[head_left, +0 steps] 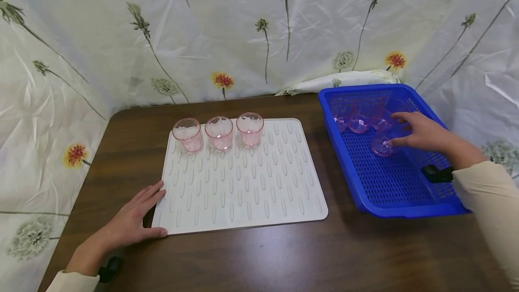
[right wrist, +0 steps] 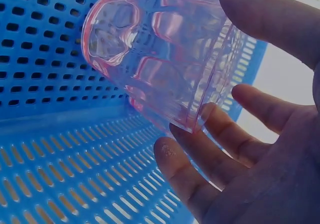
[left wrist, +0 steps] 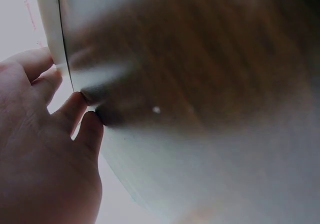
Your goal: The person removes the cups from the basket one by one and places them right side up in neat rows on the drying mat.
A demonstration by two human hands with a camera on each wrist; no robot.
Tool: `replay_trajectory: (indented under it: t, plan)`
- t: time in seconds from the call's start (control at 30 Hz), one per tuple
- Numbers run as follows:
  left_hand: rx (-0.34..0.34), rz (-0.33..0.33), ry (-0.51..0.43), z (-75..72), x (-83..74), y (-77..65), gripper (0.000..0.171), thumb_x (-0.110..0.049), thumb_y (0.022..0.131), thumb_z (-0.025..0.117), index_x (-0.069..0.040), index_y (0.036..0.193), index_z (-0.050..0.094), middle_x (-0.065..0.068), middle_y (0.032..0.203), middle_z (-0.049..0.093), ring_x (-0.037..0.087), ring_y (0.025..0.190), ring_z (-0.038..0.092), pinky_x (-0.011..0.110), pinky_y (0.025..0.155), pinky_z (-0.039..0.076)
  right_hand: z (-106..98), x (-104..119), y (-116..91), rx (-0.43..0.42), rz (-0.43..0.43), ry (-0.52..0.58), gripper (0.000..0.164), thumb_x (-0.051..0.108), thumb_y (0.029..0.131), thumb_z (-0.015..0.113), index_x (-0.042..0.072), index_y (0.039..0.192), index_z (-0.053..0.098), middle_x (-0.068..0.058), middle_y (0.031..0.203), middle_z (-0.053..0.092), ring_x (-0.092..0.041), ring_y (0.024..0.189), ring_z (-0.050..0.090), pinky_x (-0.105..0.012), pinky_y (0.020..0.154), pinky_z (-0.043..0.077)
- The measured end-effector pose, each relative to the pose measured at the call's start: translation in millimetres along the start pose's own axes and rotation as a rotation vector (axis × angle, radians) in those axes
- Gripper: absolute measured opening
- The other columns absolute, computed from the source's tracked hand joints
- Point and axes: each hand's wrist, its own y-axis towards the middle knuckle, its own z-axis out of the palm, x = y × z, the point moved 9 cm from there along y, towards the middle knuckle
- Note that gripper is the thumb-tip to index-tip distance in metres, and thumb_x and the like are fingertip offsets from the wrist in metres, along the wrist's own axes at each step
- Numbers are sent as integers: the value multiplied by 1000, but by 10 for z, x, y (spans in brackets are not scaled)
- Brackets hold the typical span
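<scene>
Inside a blue basket, my right hand holds a clear pink glass about its rim. The right wrist view shows the thumb at one side of that glass and fingertips at the other. Several more pink glasses stand behind it in the basket, partly hard to make out. On a white drying mat, three pink glasses stand upright in a row along the far edge. My left hand rests at the mat's left edge, fingers extended and touching it, holding nothing.
A dark wooden table carries the mat and the basket, with a strip of tabletop between them. Flower-printed sheeting hangs behind and at both sides. Some of it bunches at the table's back edge beside the basket.
</scene>
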Motion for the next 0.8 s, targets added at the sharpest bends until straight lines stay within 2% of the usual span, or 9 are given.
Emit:
replay_trajectory:
  t: [0.23, 0.4, 0.53, 0.67, 0.77, 0.8]
  plan:
    - [0, 0, 4, 9, -2, -3, 100, -55, 74, 79, -2, 150, 40, 19, 162, 28, 49, 144, 27, 69, 110, 31, 162, -97, -36, 137, 65, 214, 90, 23, 92, 70, -10, 153, 14, -43, 151, 24, -62, 133, 30, -72, 102, 35]
    - [-7, 8, 10, 1, -5, -7, 99, -54, 74, 80, -2, 149, 41, 19, 162, 28, 49, 144, 27, 69, 109, 31, 296, -209, -36, 223, 52, 327, 94, 18, 93, 68, -3, 157, 1, -44, 152, 20, -66, 132, 32, -73, 100, 38]
    - [-12, 16, 11, -9, -2, -12, 100, -53, 74, 80, -2, 149, 40, 19, 162, 28, 49, 143, 28, 69, 109, 31, 304, -232, -9, 225, 11, 381, 90, 13, 94, 65, -2, 157, 2, -43, 152, 22, -65, 131, 36, -71, 99, 42]
    - [-12, 18, 9, -7, 7, -13, 100, -53, 74, 80, -2, 150, 40, 19, 162, 28, 49, 143, 27, 70, 109, 31, 331, -262, 36, 217, -14, 429, 90, 9, 94, 65, 1, 157, 2, -40, 153, 27, -61, 131, 40, -53, 94, 54]
    - [-14, 26, 12, 1, 5, -7, 100, -52, 73, 81, -2, 149, 40, 19, 162, 28, 50, 143, 28, 69, 109, 31, 368, -313, 61, 210, 6, 449, 92, 10, 93, 67, 3, 158, 1, -39, 153, 29, -58, 133, 42, -37, 88, 56]
    - [-14, 28, 14, 4, 4, -4, 100, -52, 73, 81, -2, 149, 41, 19, 162, 28, 50, 143, 28, 69, 109, 31, 380, -321, 66, 208, 10, 458, 92, 10, 93, 67, 3, 158, 1, -39, 153, 29, -58, 133, 42, -35, 87, 56]
